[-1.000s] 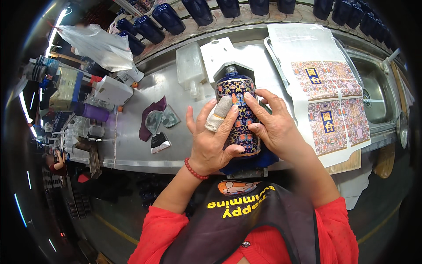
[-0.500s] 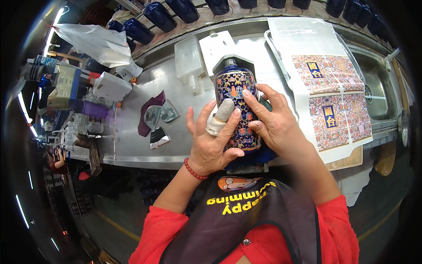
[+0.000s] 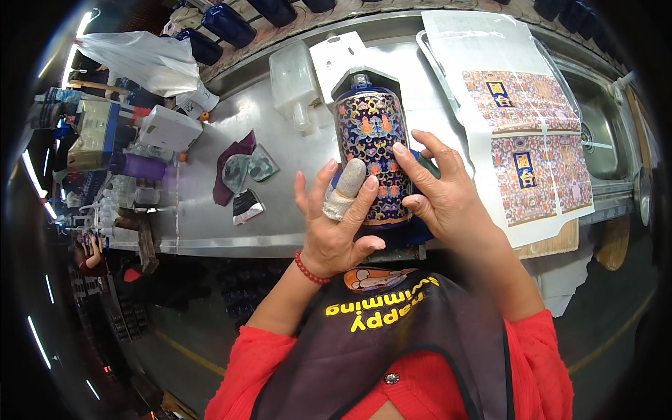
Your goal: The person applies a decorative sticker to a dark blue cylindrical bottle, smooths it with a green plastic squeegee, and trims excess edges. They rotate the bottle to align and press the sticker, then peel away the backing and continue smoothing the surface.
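Note:
A dark blue bottle (image 3: 374, 133), covered in a colourful floral pattern, lies with its neck pointing away from me, cradled in a metal holder (image 3: 341, 82). My left hand (image 3: 334, 227) is at the bottle's lower left side, fingers spread. One of its fingers wears a grey-white cloth cover (image 3: 348, 183), and the fingertips reach the patterned surface. From the right, my right hand (image 3: 444, 196) rests its fingertips on the bottle's side, fingers apart. Neither hand wraps round the bottle. The bottle's underside is hidden.
Sheets of printed floral decals (image 3: 525, 150) lie on the right, before a metal sink (image 3: 603, 133). Left of the bottle are cloths and scraper-like pieces (image 3: 245, 171) and a clear plastic container (image 3: 292, 77). More blue bottles (image 3: 229, 26) line the back.
The view has shifted slightly, so the bench and bottle sit higher in the picture. Both hands stay at the bottle's sides, in nearly the same pose.

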`<state>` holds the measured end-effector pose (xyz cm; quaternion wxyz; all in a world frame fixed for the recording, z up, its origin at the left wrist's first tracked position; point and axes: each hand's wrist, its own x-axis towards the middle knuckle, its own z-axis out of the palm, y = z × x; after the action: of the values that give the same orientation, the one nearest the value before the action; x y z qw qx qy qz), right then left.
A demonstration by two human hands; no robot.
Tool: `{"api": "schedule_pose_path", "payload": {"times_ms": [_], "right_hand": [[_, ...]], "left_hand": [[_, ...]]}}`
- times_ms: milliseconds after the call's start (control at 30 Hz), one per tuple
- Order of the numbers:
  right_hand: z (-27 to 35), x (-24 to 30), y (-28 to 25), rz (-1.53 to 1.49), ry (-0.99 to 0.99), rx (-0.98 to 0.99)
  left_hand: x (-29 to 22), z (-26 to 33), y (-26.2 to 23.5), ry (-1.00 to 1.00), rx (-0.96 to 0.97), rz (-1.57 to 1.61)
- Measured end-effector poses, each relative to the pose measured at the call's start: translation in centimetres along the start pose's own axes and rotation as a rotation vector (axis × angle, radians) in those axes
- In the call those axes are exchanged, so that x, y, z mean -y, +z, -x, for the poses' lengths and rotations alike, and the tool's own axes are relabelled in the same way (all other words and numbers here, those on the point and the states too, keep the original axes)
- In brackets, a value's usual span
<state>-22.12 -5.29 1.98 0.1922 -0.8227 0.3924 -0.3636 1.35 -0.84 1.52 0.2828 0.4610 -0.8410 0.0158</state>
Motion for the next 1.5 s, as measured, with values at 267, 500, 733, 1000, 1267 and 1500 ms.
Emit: {"api": "schedule_pose_path", "payload": {"times_ms": [267, 500, 733, 1000, 1267, 1500], "right_hand": [[0.6, 0.2, 0.5, -0.03, 0.004, -0.002], [1.9, 0.8, 0.5, -0.047, 0.0, 0.0], [3.1, 1.0, 0.7, -0.06, -0.004, 0.003], [4.8, 1.4, 0.7, 0.024, -0.039, 0.047], [5.5, 1.4, 0.6, 0.049, -0.069, 0.059], [5.4, 1.3, 0.2, -0.008, -0.115, 0.058]], "left_hand": [[-0.3, 0.6, 0.1, 0.021, 0.02, -0.016], [-0.7, 1.7, 0.3, 0.008, 0.019, 0.004], [-0.7, 2.2, 0.4, 0.032, 0.008, 0.001], [-0.9, 2.7, 0.6, 0.025, 0.008, 0.007], [-1.1, 2.8, 0.8, 0.025, 0.001, 0.0], [-1.1, 2.9, 0.9, 0.023, -0.013, 0.017]]}}
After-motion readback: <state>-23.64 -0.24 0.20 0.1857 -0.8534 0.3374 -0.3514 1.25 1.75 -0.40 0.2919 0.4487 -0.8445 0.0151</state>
